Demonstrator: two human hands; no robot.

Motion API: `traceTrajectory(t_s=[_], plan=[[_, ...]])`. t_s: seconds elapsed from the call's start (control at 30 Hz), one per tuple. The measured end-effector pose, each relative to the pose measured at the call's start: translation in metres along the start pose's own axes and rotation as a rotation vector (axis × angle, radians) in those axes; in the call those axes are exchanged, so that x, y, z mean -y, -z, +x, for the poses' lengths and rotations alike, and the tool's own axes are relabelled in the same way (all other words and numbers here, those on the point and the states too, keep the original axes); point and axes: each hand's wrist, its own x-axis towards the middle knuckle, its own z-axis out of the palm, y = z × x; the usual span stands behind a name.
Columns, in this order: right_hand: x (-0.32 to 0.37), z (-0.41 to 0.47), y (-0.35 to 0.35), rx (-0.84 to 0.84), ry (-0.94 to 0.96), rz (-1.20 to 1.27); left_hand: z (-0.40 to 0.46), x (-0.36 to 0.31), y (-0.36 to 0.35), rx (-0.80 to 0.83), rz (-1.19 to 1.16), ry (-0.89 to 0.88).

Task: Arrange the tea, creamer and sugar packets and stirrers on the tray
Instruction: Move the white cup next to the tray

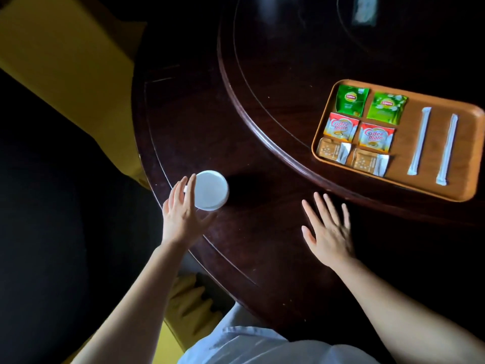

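Observation:
A wooden tray (409, 187) rests at the right on the raised round centre of the dark table. On it lie two green tea packets (351, 99) (386, 108), two red creamer packets (340, 126) (375, 136), two brown sugar packets (333, 150) (370, 162) and two white wrapped stirrers (420, 140) (448, 149) in neat rows. My left hand (181, 211) is open, fingers beside a white round cup (211, 190) near the table's left edge; whether it touches is unclear. My right hand (328, 229) hovers open and flat over the table, below the tray.
The dark wooden table (262, 232) has a raised round inner platform (262, 132). Yellow chairs (65, 74) stand at the left and below the table edge. A pale object (364, 9) reflects at the far top right.

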Motion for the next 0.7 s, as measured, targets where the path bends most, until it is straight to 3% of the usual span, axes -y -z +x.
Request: traceTrajectory(t_s=[0.2, 0.37, 0.6, 0.7], plan=[[0.000, 0.001, 0.000, -0.004, -0.005, 0.006, 0.026, 0.024, 0.010, 0.183, -0.260, -0.013], [-0.001, 0.001, 0.002, 0.005, 0.005, 0.001, 0.046, 0.039, 0.019, 0.174, -0.222, 0.054], [-0.012, 0.013, 0.007, 0.031, 0.100, -0.010, 0.040, 0.047, 0.007, 0.208, -0.398, 0.225], [-0.016, 0.019, 0.009, 0.052, 0.131, -0.019, 0.025, 0.041, 0.000, 0.259, -0.639, 0.351]])
